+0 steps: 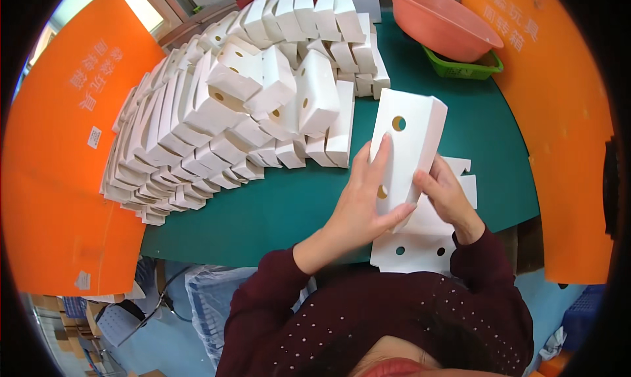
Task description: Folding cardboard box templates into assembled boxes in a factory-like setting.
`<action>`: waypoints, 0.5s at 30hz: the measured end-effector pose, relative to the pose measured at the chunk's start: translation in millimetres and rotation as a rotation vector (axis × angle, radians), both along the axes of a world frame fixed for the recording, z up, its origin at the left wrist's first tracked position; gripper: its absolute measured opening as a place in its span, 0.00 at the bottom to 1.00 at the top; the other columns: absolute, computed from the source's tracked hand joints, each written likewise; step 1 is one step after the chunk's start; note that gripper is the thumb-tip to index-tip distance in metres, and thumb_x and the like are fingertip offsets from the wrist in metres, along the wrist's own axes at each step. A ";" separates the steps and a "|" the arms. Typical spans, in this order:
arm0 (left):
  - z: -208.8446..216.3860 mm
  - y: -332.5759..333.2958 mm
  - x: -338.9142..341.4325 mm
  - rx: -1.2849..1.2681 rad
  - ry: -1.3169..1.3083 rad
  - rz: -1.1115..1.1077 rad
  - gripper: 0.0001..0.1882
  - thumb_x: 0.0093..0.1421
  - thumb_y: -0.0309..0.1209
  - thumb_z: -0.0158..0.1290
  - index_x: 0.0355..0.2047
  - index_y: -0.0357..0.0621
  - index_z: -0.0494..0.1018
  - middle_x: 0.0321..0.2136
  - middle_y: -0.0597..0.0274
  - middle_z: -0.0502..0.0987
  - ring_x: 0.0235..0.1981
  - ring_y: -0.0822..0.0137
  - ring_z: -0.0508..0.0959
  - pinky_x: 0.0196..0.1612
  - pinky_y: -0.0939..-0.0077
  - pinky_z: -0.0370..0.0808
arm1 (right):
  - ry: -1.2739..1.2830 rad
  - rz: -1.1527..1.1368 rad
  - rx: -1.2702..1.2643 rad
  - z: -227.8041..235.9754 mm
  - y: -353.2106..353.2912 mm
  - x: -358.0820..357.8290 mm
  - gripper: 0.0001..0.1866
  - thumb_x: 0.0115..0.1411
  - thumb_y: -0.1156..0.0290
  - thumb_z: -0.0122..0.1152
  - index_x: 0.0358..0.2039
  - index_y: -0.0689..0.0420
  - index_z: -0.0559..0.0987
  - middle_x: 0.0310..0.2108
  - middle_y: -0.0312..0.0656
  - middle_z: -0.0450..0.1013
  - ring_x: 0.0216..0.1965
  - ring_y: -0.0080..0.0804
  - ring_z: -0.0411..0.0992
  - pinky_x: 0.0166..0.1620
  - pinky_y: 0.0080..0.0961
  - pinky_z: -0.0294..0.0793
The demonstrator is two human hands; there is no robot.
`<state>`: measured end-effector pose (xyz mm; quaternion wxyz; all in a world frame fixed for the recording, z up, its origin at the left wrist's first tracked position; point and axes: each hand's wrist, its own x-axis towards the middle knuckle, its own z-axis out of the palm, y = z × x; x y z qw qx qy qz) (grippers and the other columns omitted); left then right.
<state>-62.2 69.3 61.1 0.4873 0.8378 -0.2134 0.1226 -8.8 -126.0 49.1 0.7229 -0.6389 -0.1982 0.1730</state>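
Observation:
Between both my hands is a folded white cardboard tray (409,137) with round holes, held tilted above the table. My left hand (358,196) grips its left side, thumb across the lower end and fingers along the holed face. On the right edge, my right hand (447,193) presses with its thumb and curled fingers. Beneath the tray lies a flat white cardboard blank (420,245) with round holes, partly hidden by my hands. To the left, many folded white cardboard trays (217,108) are stacked in leaning rows.
Orange panels stand at the left (59,173) and right (565,114) of the green table (302,213). A pink basin (444,22) rests on a green basket (463,65) at the back right. Below the near edge is a blue crate (213,311) lined with clear plastic.

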 end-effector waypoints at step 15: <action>78.0 127.4 47.0 0.780 -0.766 0.880 0.24 0.53 0.38 0.60 0.52 0.53 0.74 0.52 0.62 0.72 0.58 0.55 0.66 0.64 0.47 0.51 | -0.340 0.012 -0.255 116.3 131.6 162.8 0.22 0.64 0.55 0.56 0.51 0.58 0.70 0.34 0.35 0.74 0.30 0.17 0.69 0.33 0.17 0.70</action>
